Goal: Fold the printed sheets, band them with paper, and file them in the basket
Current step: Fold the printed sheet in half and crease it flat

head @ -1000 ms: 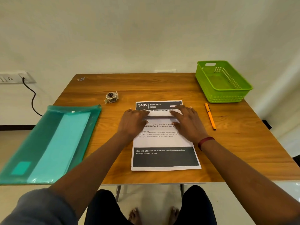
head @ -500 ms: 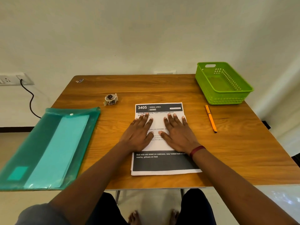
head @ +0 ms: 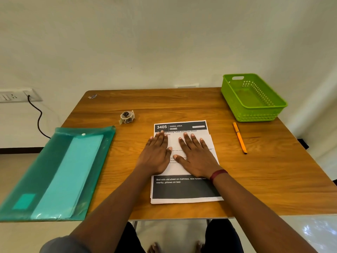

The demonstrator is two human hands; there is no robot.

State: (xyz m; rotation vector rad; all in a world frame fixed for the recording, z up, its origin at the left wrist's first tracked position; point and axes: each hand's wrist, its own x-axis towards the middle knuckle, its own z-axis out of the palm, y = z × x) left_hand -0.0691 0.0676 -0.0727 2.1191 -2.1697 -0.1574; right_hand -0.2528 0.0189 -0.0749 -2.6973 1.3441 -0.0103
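Both hands flat on the printed sheets [head: 184,189] mid-table, toward the near edge. Left hand [head: 156,154] and right hand [head: 196,157] lie palm down side by side, fingers straight and slightly spread, thumbs almost meeting, pressing a folded-over white flap. Top sheet header reads "3405 DINING AREA". Green basket [head: 253,99] sits at the far right corner of the table [head: 273,179], well apart from the sheets. Orange pen [head: 239,137] lies between sheets and basket. Tape roll [head: 127,116] sits far-left of the sheets. Teal folder [head: 54,174] overhangs the left edge.
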